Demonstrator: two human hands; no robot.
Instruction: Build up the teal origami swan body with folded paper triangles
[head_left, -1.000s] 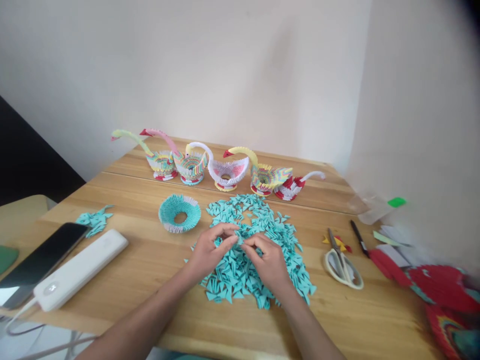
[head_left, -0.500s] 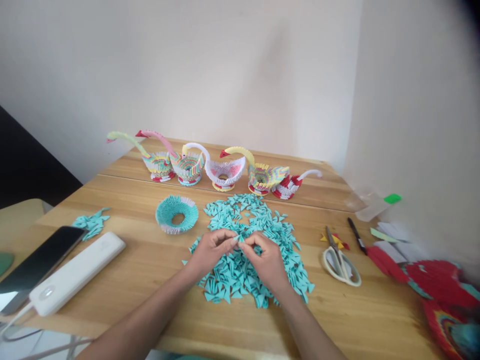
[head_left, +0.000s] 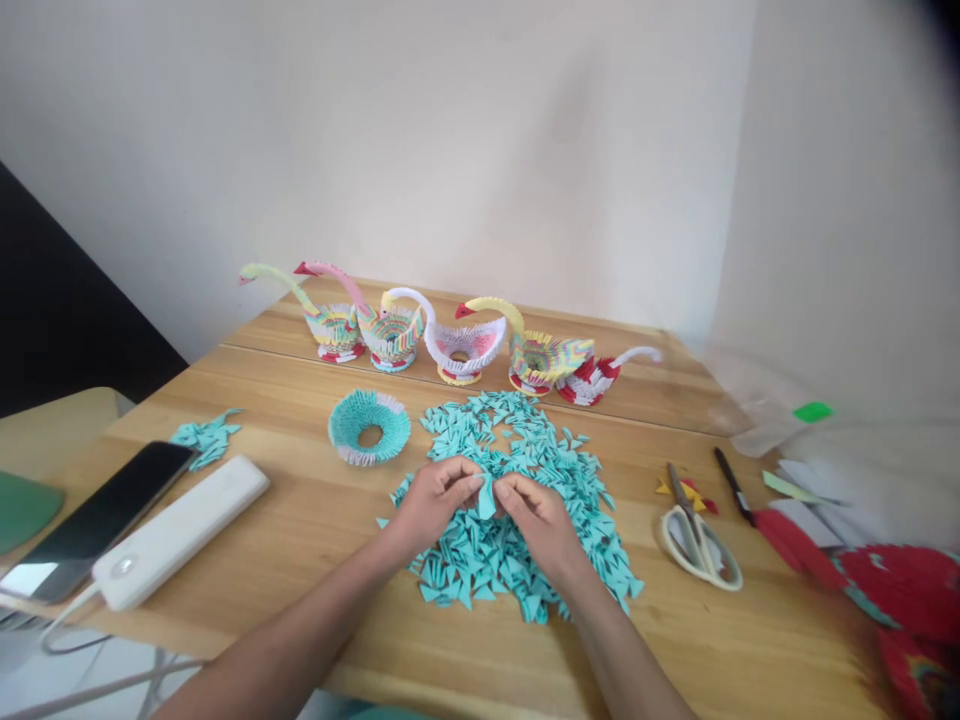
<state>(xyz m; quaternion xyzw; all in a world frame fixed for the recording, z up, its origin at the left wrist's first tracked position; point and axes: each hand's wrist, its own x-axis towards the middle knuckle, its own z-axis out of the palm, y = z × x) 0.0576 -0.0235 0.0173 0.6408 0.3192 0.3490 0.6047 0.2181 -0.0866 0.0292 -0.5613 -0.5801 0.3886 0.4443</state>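
Note:
Over a heap of small folded turquoise paper triangles (head_left: 457,575), my left hand (head_left: 439,500) and my right hand (head_left: 538,512) meet with fingers pinched. Between their fingertips is a turquoise paper piece (head_left: 487,497), its lower part hanging as a broader flap. The left thumb and forefinger grip its left edge; the right fingertips press at its right edge. To the left of the heap sits a ring-shaped bowl (head_left: 349,425) built from turquoise and pale lilac folded pieces. Neither hand touches the bowl.
Several folded-paper swans (head_left: 465,350) stand in a row at the back. On the left lie turquoise paper strips (head_left: 208,440), a phone (head_left: 105,515) and a white power bank (head_left: 184,535) with a cable. Scissors (head_left: 694,540), a black pen (head_left: 733,485) and a red paper piece (head_left: 900,590) lie right.
The turquoise paper between my fingertips now shows as a larger, more spread flap. My hands have parted slightly. The whole scene has shifted a little to the right in view.

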